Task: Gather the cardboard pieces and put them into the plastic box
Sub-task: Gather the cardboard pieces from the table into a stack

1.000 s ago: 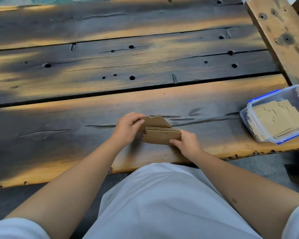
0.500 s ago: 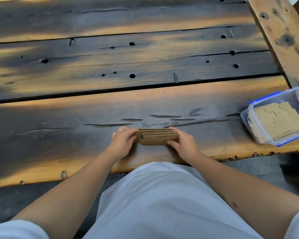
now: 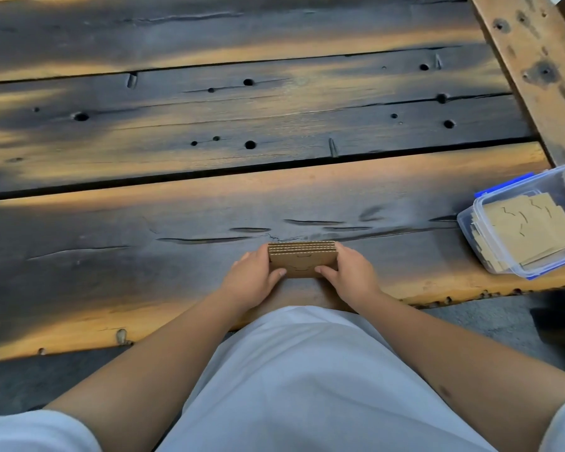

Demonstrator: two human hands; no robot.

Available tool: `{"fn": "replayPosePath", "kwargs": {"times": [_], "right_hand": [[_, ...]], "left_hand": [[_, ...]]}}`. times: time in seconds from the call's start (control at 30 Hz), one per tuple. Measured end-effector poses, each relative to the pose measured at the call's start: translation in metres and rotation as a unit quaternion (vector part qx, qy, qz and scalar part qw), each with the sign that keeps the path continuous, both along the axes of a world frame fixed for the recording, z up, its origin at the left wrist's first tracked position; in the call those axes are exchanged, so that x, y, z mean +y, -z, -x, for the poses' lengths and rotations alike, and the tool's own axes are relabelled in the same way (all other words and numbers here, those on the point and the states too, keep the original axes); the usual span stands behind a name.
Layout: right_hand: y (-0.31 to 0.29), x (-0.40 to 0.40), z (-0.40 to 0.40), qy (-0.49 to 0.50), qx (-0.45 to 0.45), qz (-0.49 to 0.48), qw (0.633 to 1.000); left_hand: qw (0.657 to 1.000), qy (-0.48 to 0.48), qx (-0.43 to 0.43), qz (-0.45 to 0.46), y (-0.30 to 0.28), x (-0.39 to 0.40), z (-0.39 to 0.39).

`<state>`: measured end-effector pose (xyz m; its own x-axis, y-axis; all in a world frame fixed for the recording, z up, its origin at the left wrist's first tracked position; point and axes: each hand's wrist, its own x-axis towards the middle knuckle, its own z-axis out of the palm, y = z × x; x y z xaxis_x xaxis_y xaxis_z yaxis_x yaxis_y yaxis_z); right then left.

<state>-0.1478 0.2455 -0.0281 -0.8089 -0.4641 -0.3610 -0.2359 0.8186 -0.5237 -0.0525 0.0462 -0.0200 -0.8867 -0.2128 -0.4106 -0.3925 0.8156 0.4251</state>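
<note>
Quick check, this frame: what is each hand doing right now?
Left hand: closed on the left end of the cardboard stack.
Right hand: closed on the right end of the same stack.

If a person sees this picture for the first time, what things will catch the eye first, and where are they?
First, the small stack of brown corrugated cardboard pieces, held upright near the table's front edge between the left hand and right hand. Next, the clear plastic box with blue clips at the right edge, already holding flat cardboard. Behind lies the dark, scorched wooden plank table, full of holes.
</note>
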Motion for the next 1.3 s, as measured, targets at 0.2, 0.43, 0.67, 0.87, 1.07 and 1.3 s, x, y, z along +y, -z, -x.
{"fn": "replayPosePath", "kwargs": {"times": [0.2, 0.43, 0.67, 0.87, 1.07, 1.3], "right_hand": [[-0.008, -0.006, 0.006, -0.031, 0.117, -0.031, 0.992], [-0.007, -0.006, 0.018, -0.079, 0.015, -0.033, 0.996], [-0.007, -0.008, 0.023, -0.051, -0.023, 0.007, 0.998], [-0.01, -0.008, 0.021, -0.016, -0.101, 0.077, 0.992], [-0.021, -0.017, 0.019, 0.089, -0.196, 0.177, 0.96], [-0.028, -0.016, 0.018, 0.11, -0.205, 0.179, 0.956]], "left_hand": [[0.995, 0.001, 0.069, 0.069, -0.002, -0.004, 0.002], [0.999, -0.023, 0.029, -0.008, 0.0, -0.005, 0.005], [0.994, -0.059, 0.012, -0.086, -0.008, -0.009, 0.005], [0.978, -0.145, 0.001, -0.148, -0.016, -0.019, 0.001], [0.95, -0.222, 0.023, -0.22, -0.022, -0.021, -0.004], [0.898, -0.291, 0.034, -0.328, -0.033, -0.013, -0.012]]}}
